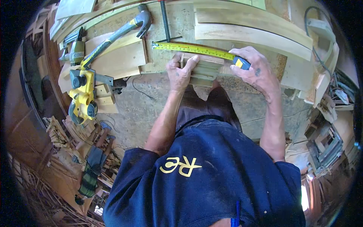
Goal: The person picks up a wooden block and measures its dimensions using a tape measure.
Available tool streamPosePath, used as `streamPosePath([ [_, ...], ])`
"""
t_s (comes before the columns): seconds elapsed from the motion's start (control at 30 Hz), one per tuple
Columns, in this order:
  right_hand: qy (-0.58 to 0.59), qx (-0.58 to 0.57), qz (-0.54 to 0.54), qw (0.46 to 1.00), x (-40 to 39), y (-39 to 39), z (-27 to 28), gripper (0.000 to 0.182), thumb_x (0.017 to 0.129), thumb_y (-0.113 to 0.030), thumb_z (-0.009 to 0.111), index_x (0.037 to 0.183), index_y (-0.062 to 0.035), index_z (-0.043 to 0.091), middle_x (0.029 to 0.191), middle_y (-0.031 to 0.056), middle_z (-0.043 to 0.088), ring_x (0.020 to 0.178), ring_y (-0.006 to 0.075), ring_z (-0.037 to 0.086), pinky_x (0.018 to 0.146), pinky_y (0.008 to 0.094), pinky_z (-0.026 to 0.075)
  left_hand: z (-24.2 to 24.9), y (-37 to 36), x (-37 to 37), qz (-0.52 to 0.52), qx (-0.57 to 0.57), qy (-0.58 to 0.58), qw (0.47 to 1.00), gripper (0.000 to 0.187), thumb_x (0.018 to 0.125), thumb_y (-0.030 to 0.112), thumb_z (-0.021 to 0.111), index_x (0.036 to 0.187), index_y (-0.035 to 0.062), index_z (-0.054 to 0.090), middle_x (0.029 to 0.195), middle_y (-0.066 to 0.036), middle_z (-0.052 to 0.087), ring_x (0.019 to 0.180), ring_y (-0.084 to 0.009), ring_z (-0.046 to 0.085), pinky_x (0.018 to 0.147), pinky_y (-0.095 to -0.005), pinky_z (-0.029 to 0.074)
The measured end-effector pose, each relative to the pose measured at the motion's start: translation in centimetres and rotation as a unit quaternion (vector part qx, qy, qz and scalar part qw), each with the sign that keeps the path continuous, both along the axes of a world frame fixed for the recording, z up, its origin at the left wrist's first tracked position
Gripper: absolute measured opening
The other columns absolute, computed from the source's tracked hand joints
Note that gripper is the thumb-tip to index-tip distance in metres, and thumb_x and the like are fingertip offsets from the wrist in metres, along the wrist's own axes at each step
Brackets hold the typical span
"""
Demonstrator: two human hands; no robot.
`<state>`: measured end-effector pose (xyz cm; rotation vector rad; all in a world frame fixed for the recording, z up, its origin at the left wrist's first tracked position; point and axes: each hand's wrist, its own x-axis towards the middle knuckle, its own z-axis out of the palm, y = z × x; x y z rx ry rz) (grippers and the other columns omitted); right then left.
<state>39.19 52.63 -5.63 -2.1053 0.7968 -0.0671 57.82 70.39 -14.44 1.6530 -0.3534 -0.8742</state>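
Observation:
My right hand is closed around a tape measure with a blue and yellow case. Its yellow blade is drawn out to the left, the hooked end lying over the bench. Just below the blade, a short stack of wooden pieces sits at the bench's near edge. My left hand grips the left end of this stack, thumb on top and fingers curled at the far side.
A claw hammer lies on boards at the left, near a yellow power planer. A clamp screw stands beyond the tape. Long curved boards cover the back right. Another person is at lower left among wood scraps.

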Motion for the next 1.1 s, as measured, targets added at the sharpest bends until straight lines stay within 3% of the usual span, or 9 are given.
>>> streamPosePath([
  [0.4, -0.001, 0.025, -0.025, 0.999, 0.2, 0.4, 0.0, 0.045, 0.082, -0.025, 0.077, 0.121, -0.0025, 0.072, 0.107, 0.0182, 0.070, 0.102, 0.0348, 0.068, 0.093, 0.0417, 0.053, -1.1, 0.7, 0.2, -0.010, -0.003, 0.009, 1.000, 0.027, 0.077, 0.017, 0.091, 0.090, 0.0008, 0.074, 0.082, -0.005, 0.075, 0.073, -0.0106, 0.066, 0.068, -0.0278, 0.055],
  [0.73, 0.029, 0.028, -0.026, 0.999, 0.3, 0.2, 0.1, 0.045, 0.082, -0.029, 0.076, 0.119, -0.0031, 0.073, 0.101, 0.0175, 0.068, 0.097, 0.0337, 0.068, 0.088, 0.0417, 0.053, -0.6, -0.2, 0.3, 0.012, 0.019, 0.010, 1.000, 0.024, 0.083, 0.021, 0.088, 0.091, 0.0026, 0.075, 0.081, 0.000, 0.072, 0.071, -0.0075, 0.061, 0.067, -0.0255, 0.051],
  [0.83, 0.043, 0.023, -0.018, 0.999, 0.4, 0.0, 0.3, 0.043, 0.083, -0.025, 0.074, 0.118, -0.0006, 0.072, 0.110, 0.0161, 0.072, 0.101, 0.0305, 0.069, 0.091, 0.0374, 0.054, -0.3, -0.3, 0.4, 0.012, 0.026, 0.013, 1.000, 0.023, 0.086, 0.022, 0.086, 0.093, 0.0028, 0.076, 0.082, 0.001, 0.072, 0.072, -0.0065, 0.061, 0.067, -0.0249, 0.051],
  [1.03, 0.021, 0.031, -0.033, 0.999, 0.3, -0.1, -0.1, 0.045, 0.082, -0.028, 0.074, 0.119, -0.0030, 0.073, 0.099, 0.0174, 0.067, 0.094, 0.0332, 0.067, 0.088, 0.0416, 0.052, -0.4, -0.2, 0.8, 0.006, 0.031, 0.027, 0.999, 0.021, 0.091, 0.023, 0.081, 0.097, 0.0030, 0.077, 0.086, 0.000, 0.073, 0.076, -0.0067, 0.062, 0.070, -0.0249, 0.051],
  [1.1, 0.036, 0.022, -0.021, 0.999, 0.3, -0.2, 0.2, 0.045, 0.083, -0.027, 0.075, 0.119, -0.0009, 0.070, 0.102, 0.0142, 0.069, 0.095, 0.0284, 0.068, 0.089, 0.0368, 0.052, -0.5, -0.2, 0.9, 0.004, 0.036, 0.031, 0.999, 0.021, 0.092, 0.023, 0.080, 0.098, 0.0027, 0.077, 0.087, 0.000, 0.073, 0.078, -0.0070, 0.063, 0.071, -0.0253, 0.051],
])
